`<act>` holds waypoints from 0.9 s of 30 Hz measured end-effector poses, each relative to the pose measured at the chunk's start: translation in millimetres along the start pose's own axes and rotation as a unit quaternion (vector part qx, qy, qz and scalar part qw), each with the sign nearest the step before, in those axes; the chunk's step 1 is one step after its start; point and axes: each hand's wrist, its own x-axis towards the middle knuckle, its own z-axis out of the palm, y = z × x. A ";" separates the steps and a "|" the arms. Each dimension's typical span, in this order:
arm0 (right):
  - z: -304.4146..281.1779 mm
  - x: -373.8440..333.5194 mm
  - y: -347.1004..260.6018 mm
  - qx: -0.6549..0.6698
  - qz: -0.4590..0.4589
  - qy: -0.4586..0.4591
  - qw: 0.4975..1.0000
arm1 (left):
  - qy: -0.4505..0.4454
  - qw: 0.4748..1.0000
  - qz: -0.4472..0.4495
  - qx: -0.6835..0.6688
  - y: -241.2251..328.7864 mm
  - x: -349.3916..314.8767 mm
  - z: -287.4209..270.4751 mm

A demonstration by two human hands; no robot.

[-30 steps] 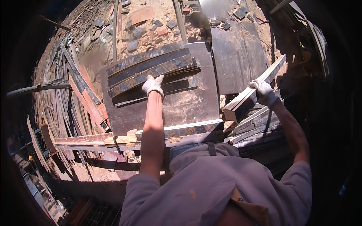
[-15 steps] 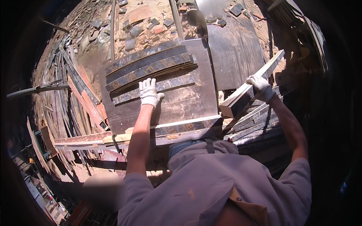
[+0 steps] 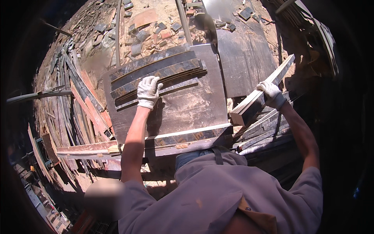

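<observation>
My left hand [image 3: 148, 92], in a white work glove, is over the nearest of several dark-faced plywood strips on the brown board. Its fingers are curled around the narrow plywood strip [image 3: 178, 86], which shows a thinner face, as if tilted; the fingertips' contact is partly hidden. Just beyond lie other dark plywood strips [image 3: 159, 71], side by side. On the right, my gloved right hand [image 3: 271, 94] grips a stack of plywood strips [image 3: 249, 102] from above, fingers over its pale upper edges. That stack slants from the board's near right corner toward the far right.
The brown board [image 3: 187, 105] forms the work surface, with a pale-edged strip [image 3: 187, 135] along its near side. A dark panel [image 3: 243, 58] adjoins at right. Scrap planks [image 3: 64, 105] heap at left, offcuts [image 3: 156, 33] litter the far ground, and more planks [image 3: 265, 124] lie beneath my right arm.
My left hand has shifted left and slightly nearer, its fingers going from flat to curled. The nearest strip now shows a narrower face. My right hand and its stack moved only slightly.
</observation>
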 end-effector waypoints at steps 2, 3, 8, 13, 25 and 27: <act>1.0 4.4 -1.1 0.004 -0.010 0.002 1.000 | 0.075 0.993 -0.087 0.038 -43.9 29.0 8.0; 2.9 6.4 2.0 0.002 -0.002 -0.006 1.000 | 0.037 0.990 -0.127 0.056 -73.2 44.9 13.1; 4.8 3.5 0.8 -0.023 0.012 -0.002 1.000 | -0.242 0.949 -0.188 0.070 -125.7 97.0 22.0; -3.2 -0.8 -6.4 -0.004 0.039 -0.002 0.999 | -0.262 0.955 -0.133 0.023 -111.4 121.8 -0.8; -9.5 4.4 -9.9 0.003 0.027 0.030 0.999 | -0.035 0.998 0.049 0.025 -78.2 46.3 -17.6; -11.9 4.0 -10.8 0.006 0.041 0.012 0.999 | -0.086 0.994 -0.049 -0.037 -76.8 47.2 -13.3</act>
